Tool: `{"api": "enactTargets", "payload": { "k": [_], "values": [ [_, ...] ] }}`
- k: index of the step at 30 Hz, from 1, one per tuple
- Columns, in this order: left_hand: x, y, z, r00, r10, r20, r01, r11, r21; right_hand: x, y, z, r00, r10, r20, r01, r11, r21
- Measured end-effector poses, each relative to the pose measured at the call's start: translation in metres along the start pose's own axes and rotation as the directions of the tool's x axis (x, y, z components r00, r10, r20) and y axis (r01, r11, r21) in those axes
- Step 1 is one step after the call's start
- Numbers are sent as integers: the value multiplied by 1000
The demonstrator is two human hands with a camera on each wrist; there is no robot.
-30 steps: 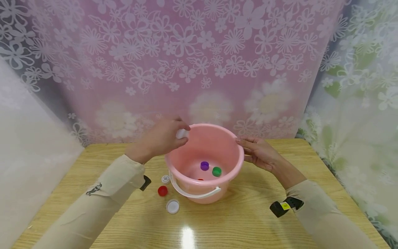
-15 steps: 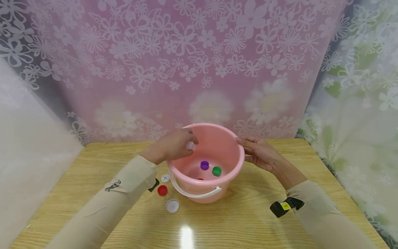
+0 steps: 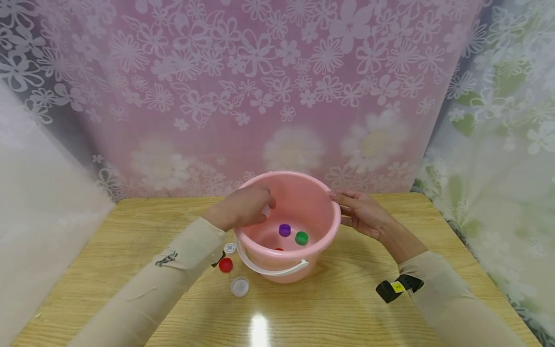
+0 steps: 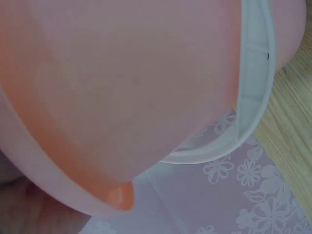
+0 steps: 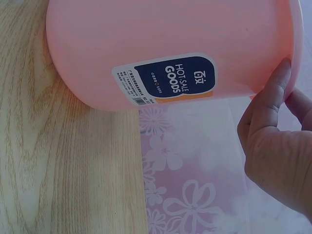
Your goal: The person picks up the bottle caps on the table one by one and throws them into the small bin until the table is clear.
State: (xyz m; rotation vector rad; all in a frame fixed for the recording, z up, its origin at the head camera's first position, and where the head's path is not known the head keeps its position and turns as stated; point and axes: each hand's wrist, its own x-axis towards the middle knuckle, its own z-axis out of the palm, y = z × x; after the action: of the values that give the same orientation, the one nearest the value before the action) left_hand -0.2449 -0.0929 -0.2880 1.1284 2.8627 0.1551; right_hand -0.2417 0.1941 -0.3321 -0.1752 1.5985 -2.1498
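My left hand (image 3: 248,206) reaches over the left rim into the pink bucket (image 3: 303,200). Its fingers pinch a small white cap (image 3: 266,210), mostly covered by the hand. With thumb and fingers, my right hand (image 3: 365,215) grips the bucket's right rim; the right wrist view shows the fingers under the lip, above a dark blue label (image 5: 178,78). On the bucket floor lie a purple cap (image 3: 284,230), a green cap (image 3: 301,237) and a red cap (image 3: 279,249) partly hidden by the near rim.
Left of the bucket, on the wooden table (image 3: 329,313), lie a small white cap with a printed mark (image 3: 230,248), a red cap (image 3: 226,264) and a larger white cap (image 3: 240,286). The white bucket handle (image 3: 273,272) hangs down in front. A flowered curtain (image 3: 286,96) stands behind.
My left hand has moved right and down from the left rim into the bucket, carrying the white cap. My right hand stays at the rim.
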Motion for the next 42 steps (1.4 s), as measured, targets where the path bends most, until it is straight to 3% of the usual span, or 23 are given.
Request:
{"api": "enactTargets", "payload": {
  "k": [5,9,11,14,16,17,20,23,25,27,29,35,37,39,42],
  "values": [
    [0,-3,2,999,-45,25,46,999,-19,0,0,0,1000,0,-5,0,1000,-6],
    [0,-4,1,999,-48,18,48,999,-25,1,1,1,1000,2,-9,-2,1000,-3],
    [-2,-6,0,999,-32,-18,31,999,-21,1,1,1,1000,4,-10,-4,1000,0],
    [-6,-11,0,991,7,-134,-8,1000,-4,2,1,0,1000,5,-8,-5,1000,-1],
    [-10,-15,-1,968,19,-249,-17,1000,11,2,1,0,1000,5,-9,-5,1000,-2],
    [-12,-18,-1,949,15,-315,-11,1000,12,2,1,0,1000,5,-8,-5,1000,-2],
    [-18,-29,-2,874,-39,-484,35,999,-18,1,1,0,1000,3,-7,-3,1000,0],
    [-27,-40,0,806,-129,-578,90,991,-95,1,1,0,1000,3,-7,-3,1000,2],
    [-33,-47,2,780,-179,-600,112,983,-147,0,0,1,1000,5,-10,-5,1000,4],
    [-38,-54,7,769,-210,-603,117,975,-190,0,0,1,1000,6,-12,-6,1000,8],
    [-44,-60,14,777,-231,-586,125,968,-216,0,0,2,1000,7,-14,-7,1000,14],
    [-57,-74,45,869,-285,-405,193,948,-255,0,1,2,1000,13,-21,-12,1000,18],
    [-58,-79,57,891,-298,-342,216,942,-258,1,1,1,1000,14,-22,-13,1000,12],
    [-59,-83,69,905,-301,-302,224,938,-264,1,1,1,1000,15,-23,-15,1000,9],
    [-59,-85,82,911,-311,-271,239,933,-269,2,1,0,1000,15,-19,-15,1000,12]
  ]
}}
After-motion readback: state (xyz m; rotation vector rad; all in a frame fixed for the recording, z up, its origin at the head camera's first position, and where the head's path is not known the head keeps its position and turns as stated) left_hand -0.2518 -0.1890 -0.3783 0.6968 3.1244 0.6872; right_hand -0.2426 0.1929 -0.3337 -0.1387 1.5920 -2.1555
